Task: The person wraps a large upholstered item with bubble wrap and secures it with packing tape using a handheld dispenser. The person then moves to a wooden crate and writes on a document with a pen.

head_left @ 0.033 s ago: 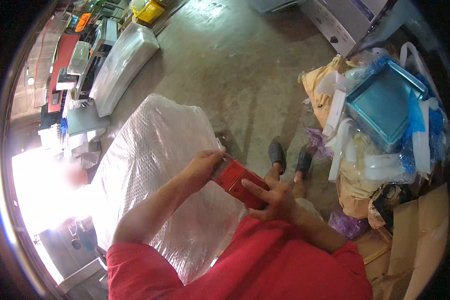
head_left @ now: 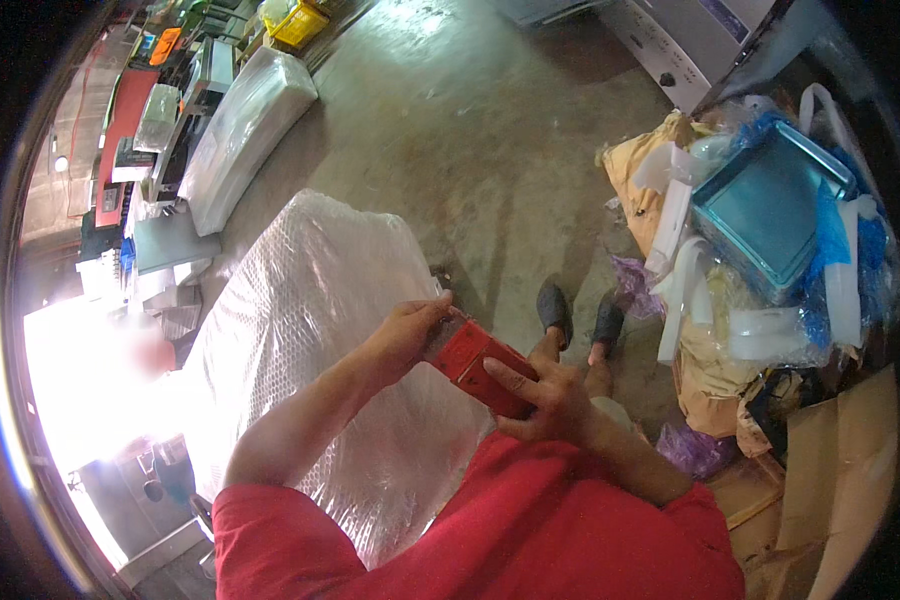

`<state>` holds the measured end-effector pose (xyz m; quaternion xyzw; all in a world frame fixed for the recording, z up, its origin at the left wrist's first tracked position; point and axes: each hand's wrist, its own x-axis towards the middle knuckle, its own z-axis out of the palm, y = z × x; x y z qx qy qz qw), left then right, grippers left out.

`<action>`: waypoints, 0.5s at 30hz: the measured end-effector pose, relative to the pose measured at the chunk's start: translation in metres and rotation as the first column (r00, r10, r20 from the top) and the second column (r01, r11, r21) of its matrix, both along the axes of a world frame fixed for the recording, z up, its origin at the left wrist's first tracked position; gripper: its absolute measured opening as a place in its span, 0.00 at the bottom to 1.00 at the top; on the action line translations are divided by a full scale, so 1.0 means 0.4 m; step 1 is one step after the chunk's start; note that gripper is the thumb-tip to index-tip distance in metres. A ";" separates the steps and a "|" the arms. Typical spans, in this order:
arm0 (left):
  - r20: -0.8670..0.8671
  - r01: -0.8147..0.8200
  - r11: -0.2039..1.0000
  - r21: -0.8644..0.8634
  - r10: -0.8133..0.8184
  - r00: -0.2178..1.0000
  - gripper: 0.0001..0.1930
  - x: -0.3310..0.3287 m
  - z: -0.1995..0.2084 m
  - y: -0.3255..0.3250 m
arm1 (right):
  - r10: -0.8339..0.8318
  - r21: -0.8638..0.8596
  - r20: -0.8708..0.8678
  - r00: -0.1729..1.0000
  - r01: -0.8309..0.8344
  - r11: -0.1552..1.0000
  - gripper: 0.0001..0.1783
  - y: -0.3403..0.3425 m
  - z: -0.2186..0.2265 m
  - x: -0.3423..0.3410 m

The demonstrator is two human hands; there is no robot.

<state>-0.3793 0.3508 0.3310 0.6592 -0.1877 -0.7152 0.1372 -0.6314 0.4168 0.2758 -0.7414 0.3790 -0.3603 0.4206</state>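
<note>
My right hand is wrapped round the lower right end of a red, box-shaped tape dispenser, with its thumb lying along the top. At the other end, the fingers of my left hand are closed against the dispenser's pale, shiny edge. Whether they also pinch a strip of tape is too small to tell. Just beneath both hands stands a large, bulky item covered in clear bubble wrap. My left forearm reaches across the wrap.
To the right is a heap with a teal tray, white foam pieces, brown paper and plastic. Cardboard lies nearer. Wrapped flat goods and a yellow basket are at far left; a grey metal cabinet stands at far right.
</note>
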 end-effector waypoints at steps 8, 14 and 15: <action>0.896 0.854 0.511 0.097 -0.419 0.149 0.14 0.143 -0.051 -0.401 | -0.048 0.728 0.247 0.968 -0.153 0.668 0.44 -0.115 -0.047 0.129; 0.700 0.718 0.032 0.696 -0.254 -0.667 0.15 0.301 -0.128 -0.515 | 0.053 0.732 0.498 0.866 -0.452 0.510 0.37 -0.295 -0.168 0.323; 0.665 0.683 0.034 0.730 -0.264 -0.698 0.17 0.306 -0.135 -0.500 | 0.070 0.710 0.546 0.835 -0.505 0.490 0.35 -0.313 -0.184 0.334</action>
